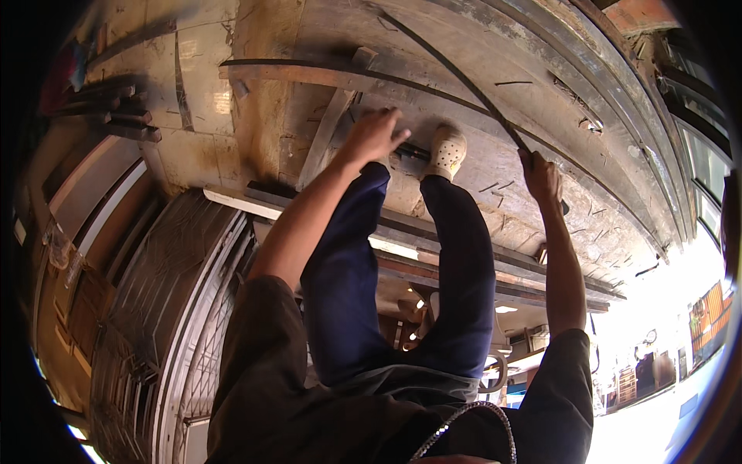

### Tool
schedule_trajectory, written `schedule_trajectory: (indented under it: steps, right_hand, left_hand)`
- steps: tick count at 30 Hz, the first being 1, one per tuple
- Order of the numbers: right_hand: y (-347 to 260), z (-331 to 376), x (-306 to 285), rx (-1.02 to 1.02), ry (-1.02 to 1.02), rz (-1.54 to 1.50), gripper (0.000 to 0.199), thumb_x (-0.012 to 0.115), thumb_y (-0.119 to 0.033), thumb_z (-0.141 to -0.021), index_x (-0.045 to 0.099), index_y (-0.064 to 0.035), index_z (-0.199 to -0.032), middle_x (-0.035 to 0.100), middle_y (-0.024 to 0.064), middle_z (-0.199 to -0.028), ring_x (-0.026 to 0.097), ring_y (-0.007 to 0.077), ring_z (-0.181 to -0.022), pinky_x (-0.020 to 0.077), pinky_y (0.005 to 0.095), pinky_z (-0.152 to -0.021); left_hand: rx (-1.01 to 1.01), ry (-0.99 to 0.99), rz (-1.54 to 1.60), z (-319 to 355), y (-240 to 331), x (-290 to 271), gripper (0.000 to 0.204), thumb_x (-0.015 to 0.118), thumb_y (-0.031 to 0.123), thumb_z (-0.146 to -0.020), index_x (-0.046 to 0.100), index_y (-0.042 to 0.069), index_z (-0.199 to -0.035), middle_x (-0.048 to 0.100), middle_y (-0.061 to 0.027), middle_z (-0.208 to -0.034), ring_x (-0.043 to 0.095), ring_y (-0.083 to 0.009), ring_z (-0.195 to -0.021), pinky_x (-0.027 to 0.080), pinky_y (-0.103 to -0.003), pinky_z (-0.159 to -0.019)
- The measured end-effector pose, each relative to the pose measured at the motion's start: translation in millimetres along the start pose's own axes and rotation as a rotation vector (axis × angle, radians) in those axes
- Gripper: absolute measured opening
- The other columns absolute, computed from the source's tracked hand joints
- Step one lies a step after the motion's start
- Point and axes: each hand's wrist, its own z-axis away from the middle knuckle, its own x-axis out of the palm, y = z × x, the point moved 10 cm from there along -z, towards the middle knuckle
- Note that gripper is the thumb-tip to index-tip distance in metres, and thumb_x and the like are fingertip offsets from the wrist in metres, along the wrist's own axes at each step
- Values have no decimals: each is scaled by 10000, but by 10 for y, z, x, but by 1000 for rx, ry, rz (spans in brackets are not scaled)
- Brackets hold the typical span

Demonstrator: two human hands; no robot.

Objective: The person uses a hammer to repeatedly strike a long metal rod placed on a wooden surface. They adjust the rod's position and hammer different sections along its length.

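Observation:
My right hand (543,178) is closed around a long, thin dark metal bar (464,77). The bar slants away to the far left from my fist, and a short dark end shows below it. My left hand (376,136) hovers over my left foot, thumb apart from loosely curled fingers, with nothing visible in it. Just beyond that hand runs a long rust-brown metal length (309,75), resting across a grey crosspiece (328,135). A small black object (411,152) lies between my feet, partly hidden, its kind unclear.
My cream clog (447,149) stands on the stained floor, among scattered thin offcuts (498,188). Long metal lengths (618,100) lie at the far right. Dark bars (116,108) are stacked at the far left, and metal grille panels (166,271) lean nearer on the left.

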Motion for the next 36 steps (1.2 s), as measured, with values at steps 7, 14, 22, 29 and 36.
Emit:
schedule_trajectory:
  steps: [7,14,22,29,36]
  right_hand:
    - [1163,-748,267,79,60,105,451,589,-530,-891,590,-79,-915,678,224,-881,643,441,-853,491,518,-680]
    - [1451,-1543,636,16,341,50,417,654,-435,-877,606,-33,-976,645,210,-950,611,402,-931,471,489,-792]
    - [393,-1604,910,-25,463,-395,375,634,-328,-909,613,-21,-1124,638,213,-1117,617,382,-1029,484,448,-867]
    - [-723,-1675,1486,-130,-99,-331,499,527,-479,-952,635,3,-1016,659,226,-866,633,406,-798,476,460,-738]
    - [-925,-1304,1423,-287,155,-337,505,502,-470,-966,612,17,-886,634,244,-803,599,448,-750,449,492,-673]
  left_hand:
    - [-233,916,162,-96,-1624,-1211,387,628,318,-930,585,-29,-1096,660,-207,-987,657,-286,-905,519,-387,-768]
    - [-796,1622,1319,740,-4089,-175,690,670,537,-856,524,-65,-1162,608,-178,-1088,606,-268,-959,494,-378,-776]
    - [-494,1458,1458,-22,-4161,-268,599,780,371,-803,595,-57,-1179,638,-104,-1114,623,-223,-917,513,-372,-756]
    - [-510,1428,1339,-60,-4305,-304,427,752,186,-821,615,-86,-1119,636,-132,-1128,619,-204,-935,523,-353,-759]
    - [-540,1444,1280,128,-4589,-234,532,782,194,-782,563,-66,-1191,625,-116,-1134,625,-214,-952,533,-339,-792]
